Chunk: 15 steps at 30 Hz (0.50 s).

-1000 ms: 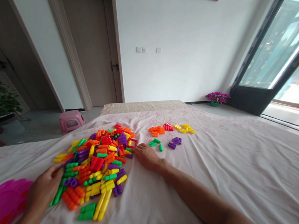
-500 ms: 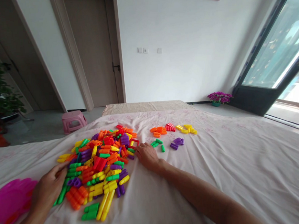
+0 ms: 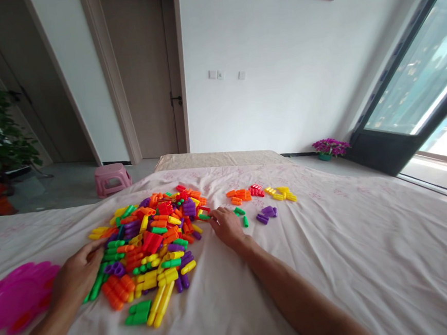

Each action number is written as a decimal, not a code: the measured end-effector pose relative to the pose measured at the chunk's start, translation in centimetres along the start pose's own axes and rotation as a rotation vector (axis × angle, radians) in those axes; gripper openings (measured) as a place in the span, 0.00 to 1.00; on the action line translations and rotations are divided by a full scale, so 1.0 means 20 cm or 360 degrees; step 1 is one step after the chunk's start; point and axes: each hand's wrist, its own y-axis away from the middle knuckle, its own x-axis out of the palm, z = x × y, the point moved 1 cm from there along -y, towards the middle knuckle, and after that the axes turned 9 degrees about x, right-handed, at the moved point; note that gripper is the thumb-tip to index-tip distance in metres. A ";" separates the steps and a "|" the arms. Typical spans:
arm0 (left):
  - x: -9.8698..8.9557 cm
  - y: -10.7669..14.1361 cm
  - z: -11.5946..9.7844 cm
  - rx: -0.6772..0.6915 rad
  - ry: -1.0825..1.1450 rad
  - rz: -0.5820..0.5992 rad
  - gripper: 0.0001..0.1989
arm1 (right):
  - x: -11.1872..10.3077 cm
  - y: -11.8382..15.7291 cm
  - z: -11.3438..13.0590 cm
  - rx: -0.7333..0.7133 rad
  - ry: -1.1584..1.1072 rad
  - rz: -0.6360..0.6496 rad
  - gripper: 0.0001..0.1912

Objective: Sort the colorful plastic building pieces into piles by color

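Fingers (image 3: 217, 215) of my right hand (image 3: 230, 229) are standing narrow, pinching the near end of a small green piece (image 3: 204, 217) at the right edge of a heap of plastic pieces (image 3: 152, 242). Just beyond that piece, a red square frame (image 3: 205, 209) is lying against the heap. My left hand (image 3: 77, 274) is resting low at the heap's left side, its thumb and fingers bending around the edge beside some green pieces (image 3: 114, 251); I cannot tell whether they are gripping anything, since the undersides are hidden. Red, orange, yellow, green and purple pieces are piling over one another between my two hands, all lying on a pale flowered cloth (image 3: 331, 262). Nearest me, two long yellow pieces (image 3: 163, 302) are lying side by side, with a ribbed green block (image 3: 138, 312) just to their left. Past my right hand, smaller groups are sitting apart from the heap: orange pieces (image 3: 243, 195) and red pieces (image 3: 256, 190) close together, yellow pieces (image 3: 290, 197) farther right, purple pieces (image 3: 269, 212) nearer me, and loose green pieces (image 3: 245, 221) just beside my knuckles. Left of my left wrist, a bright pink scalloped tray (image 3: 9, 293) is lying on the cloth, partly covered by my forearm.
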 end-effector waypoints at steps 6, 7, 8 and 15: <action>-0.01 0.01 -0.02 -0.0077 0.0061 0.0024 0.28 | -0.17 -0.05 -0.21 -0.0055 -0.0105 -0.0154 0.07; -0.02 0.01 -0.03 -0.0083 0.0044 0.0031 0.28 | -0.19 -0.05 -0.25 -0.0069 -0.0119 -0.0156 0.07; -0.02 0.01 -0.03 -0.0083 0.0028 0.0039 0.29 | -0.20 -0.05 -0.29 -0.0085 -0.0122 -0.0156 0.06; -0.02 0.01 -0.04 -0.0127 0.0030 0.0092 0.30 | -0.20 -0.06 -0.46 -0.0051 0.0010 -0.0264 0.08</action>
